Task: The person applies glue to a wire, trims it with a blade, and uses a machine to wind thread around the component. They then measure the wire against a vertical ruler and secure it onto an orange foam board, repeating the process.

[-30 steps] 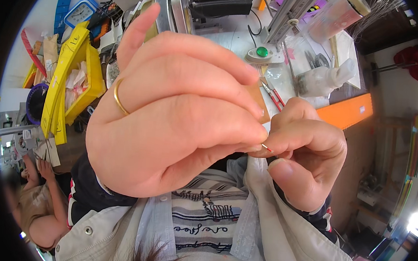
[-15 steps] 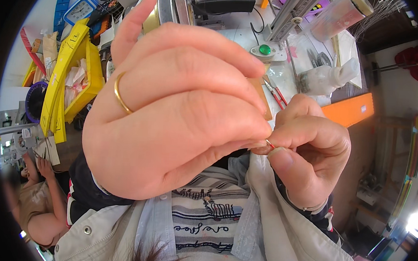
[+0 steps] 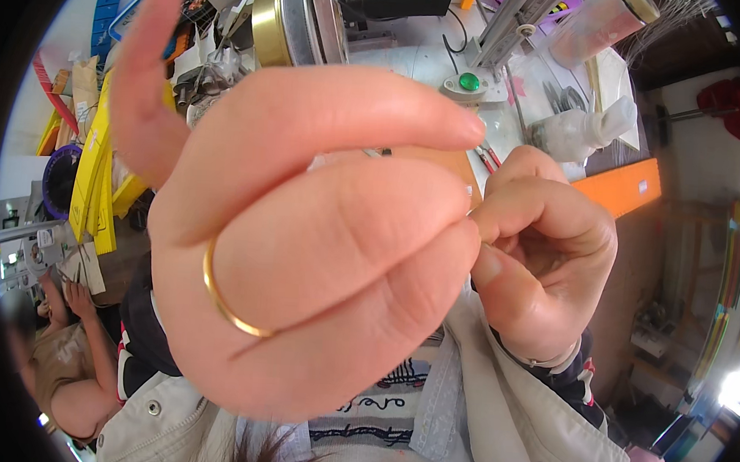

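Observation:
My left hand [image 3: 318, 253] fills the middle of the head view, very close to the camera, with a gold ring [image 3: 226, 303] on one finger. Its fingers curl to the right and the little finger sticks up at the upper left. My right hand [image 3: 542, 258] is curled right next to it, thumb against forefinger. The fingertips of both hands meet at one spot, where a tiny thin bit of wire [image 3: 470, 211] barely shows; the rest of it is hidden by my fingers. Below the hands are my striped shirt and light jacket.
Behind the hands is a cluttered workbench with a machine with a brass-coloured drum [image 3: 273, 22], a green button [image 3: 469, 82], a crumpled clear bag [image 3: 579, 129] and an orange box [image 3: 623, 185]. Yellow plastic parts [image 3: 94, 172] stand at the left. Another person [image 3: 57, 364] sits at the lower left.
Both hands have come closer to the camera and look larger. The left hand has turned, now covering most of the pinch point and the thin wire seen earlier.

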### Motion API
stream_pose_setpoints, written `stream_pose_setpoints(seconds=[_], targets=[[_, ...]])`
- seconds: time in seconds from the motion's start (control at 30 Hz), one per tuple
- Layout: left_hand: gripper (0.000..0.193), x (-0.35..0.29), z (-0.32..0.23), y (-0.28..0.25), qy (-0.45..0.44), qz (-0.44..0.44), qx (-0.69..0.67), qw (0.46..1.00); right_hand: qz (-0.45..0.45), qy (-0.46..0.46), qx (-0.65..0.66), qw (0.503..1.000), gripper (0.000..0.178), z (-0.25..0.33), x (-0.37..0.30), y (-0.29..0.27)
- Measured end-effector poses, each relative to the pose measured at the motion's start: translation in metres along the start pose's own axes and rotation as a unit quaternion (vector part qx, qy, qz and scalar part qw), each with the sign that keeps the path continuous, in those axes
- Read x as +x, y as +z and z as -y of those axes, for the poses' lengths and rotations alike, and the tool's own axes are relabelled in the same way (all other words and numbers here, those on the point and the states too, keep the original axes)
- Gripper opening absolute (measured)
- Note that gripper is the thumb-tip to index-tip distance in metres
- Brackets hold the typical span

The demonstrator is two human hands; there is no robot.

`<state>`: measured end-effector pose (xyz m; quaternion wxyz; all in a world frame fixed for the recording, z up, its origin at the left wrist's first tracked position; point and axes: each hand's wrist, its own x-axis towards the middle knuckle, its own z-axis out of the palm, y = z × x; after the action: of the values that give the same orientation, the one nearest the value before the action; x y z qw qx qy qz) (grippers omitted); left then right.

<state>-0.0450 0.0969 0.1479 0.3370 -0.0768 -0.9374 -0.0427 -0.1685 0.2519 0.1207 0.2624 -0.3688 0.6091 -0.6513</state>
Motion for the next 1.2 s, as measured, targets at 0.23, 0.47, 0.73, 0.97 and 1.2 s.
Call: stream_pose_setpoints(seconds=[0.23,0.47,0.73,0.97,1.2], targets=[[0.014,0.009,0.011,-0.011,-0.025,0.077,-0.005,0.997,-0.014,-0.083,-0.111,0.99,0.013,0.001,-0.005,-0.008],[0.007,0.001,0.022,-0.001,-0.147,0.136,-0.267,0.943,0.037,-0.03,-0.041,0.998,0.012,0.002,-0.015,-0.01],[0.005,-0.002,0.026,0.013,-0.039,0.044,-0.286,0.956,0.047,-0.008,0.011,0.999,0.014,-0.004,-0.012,-0.008],[0.007,-0.002,0.027,0.016,-0.121,-0.015,-0.291,0.949,0.045,-0.031,0.006,0.999,0.015,-0.01,-0.001,-0.01],[0.012,-0.008,0.033,-0.006,-0.111,-0.09,-0.082,0.986,-0.031,-0.1,-0.201,0.974,0.05,-0.011,0.006,-0.03]])
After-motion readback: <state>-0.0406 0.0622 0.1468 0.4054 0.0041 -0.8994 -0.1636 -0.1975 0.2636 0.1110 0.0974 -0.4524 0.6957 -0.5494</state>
